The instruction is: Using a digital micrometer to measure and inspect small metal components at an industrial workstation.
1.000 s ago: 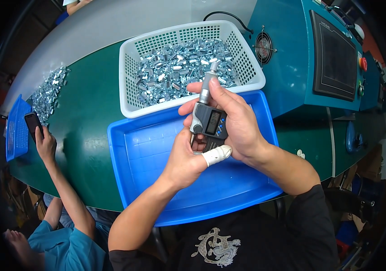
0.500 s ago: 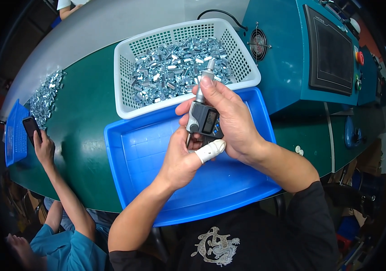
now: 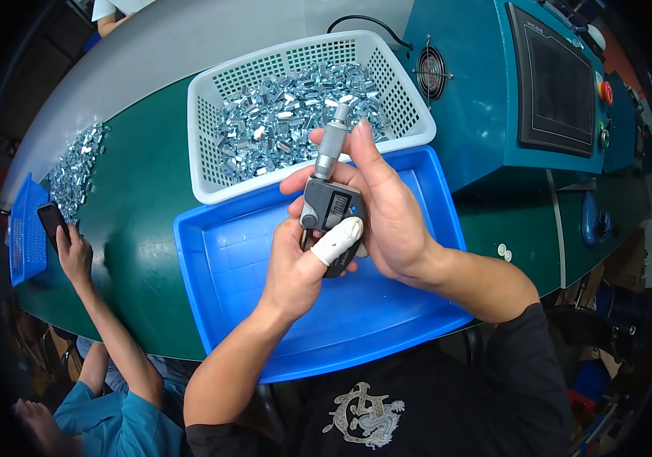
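At far left, a basket of blue perforated plastic [image 3: 27, 238], walls flared. Beside it, in a co-worker's hand [image 3: 75, 255], a dark, flat phone [image 3: 52, 221] with rounded corners. Behind, a loose heap of shiny, angular metal pieces [image 3: 76, 171] on the smooth green tabletop [image 3: 143, 228]. Further right, a white plastic basket [image 3: 202, 145] with square-holed lattice walls, heaped with similar glinting pieces [image 3: 280, 114]. In front of it, a shallow, smooth blue tray [image 3: 249, 305] with rounded corners. Over the tray, the left hand [image 3: 295, 266], pinching the micrometer [image 3: 330, 202] between fingers behind and a thumb in a wrinkled white finger cover [image 3: 339, 240]. Tilted above the tray, with a dark, boxy display body and a ridged, cylindrical metal thimble reaching past the white rim. At its right, the right hand [image 3: 394, 213], cupped, fingers curled behind, thumb raised apart from the thimble; cannot tell how firmly gripping. Farther right, a glossy teal metal machine [image 3: 470, 91] with a round wire fan guard [image 3: 431, 72], flat black screen [image 3: 558, 84] and domed red button [image 3: 606, 93].
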A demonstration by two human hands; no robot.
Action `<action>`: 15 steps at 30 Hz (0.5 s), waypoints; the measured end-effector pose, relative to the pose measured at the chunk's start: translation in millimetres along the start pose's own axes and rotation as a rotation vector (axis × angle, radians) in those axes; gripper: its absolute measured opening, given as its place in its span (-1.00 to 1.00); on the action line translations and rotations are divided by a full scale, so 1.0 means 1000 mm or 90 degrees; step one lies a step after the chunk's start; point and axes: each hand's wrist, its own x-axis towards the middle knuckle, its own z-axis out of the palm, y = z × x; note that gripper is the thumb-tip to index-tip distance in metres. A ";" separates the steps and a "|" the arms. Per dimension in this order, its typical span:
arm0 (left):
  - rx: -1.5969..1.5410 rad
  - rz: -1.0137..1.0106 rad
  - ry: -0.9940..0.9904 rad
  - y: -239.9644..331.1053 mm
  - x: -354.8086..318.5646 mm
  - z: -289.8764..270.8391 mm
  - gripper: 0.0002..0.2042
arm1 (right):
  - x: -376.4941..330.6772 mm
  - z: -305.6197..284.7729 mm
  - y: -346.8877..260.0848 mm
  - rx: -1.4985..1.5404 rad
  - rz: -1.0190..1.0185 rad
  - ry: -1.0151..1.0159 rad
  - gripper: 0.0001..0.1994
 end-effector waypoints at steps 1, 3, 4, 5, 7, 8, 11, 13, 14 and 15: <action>-0.005 0.000 0.005 0.000 0.000 0.000 -0.71 | -0.001 0.000 -0.001 0.000 0.000 0.000 -0.27; -0.017 -0.011 0.006 0.000 -0.001 0.000 -0.72 | -0.002 0.001 -0.002 -0.006 0.002 -0.001 -0.27; -0.030 -0.023 0.008 0.000 -0.001 0.001 -0.72 | -0.003 0.002 -0.003 -0.006 0.002 0.000 -0.27; -0.030 -0.024 0.009 0.000 -0.002 0.001 -0.72 | -0.004 0.003 -0.003 -0.008 -0.001 -0.011 -0.27; -0.077 -0.035 0.005 0.001 -0.005 0.001 -0.73 | -0.006 0.003 -0.002 -0.011 -0.003 -0.022 -0.26; -0.078 -0.036 0.005 0.002 -0.006 0.002 -0.73 | -0.007 0.004 -0.002 -0.012 -0.012 -0.029 -0.26; -0.075 -0.027 0.006 0.002 -0.007 0.004 -0.74 | -0.010 0.006 -0.004 -0.017 -0.018 -0.028 -0.25; -0.066 -0.027 0.005 0.001 -0.006 0.004 -0.75 | -0.011 0.006 -0.004 -0.020 -0.015 -0.020 -0.25; -0.066 -0.027 0.006 0.001 -0.006 0.004 -0.75 | -0.011 0.006 -0.003 -0.019 -0.011 -0.014 -0.25; -0.067 -0.024 0.010 0.000 -0.006 0.005 -0.75 | -0.011 0.006 -0.002 -0.019 -0.007 -0.008 -0.26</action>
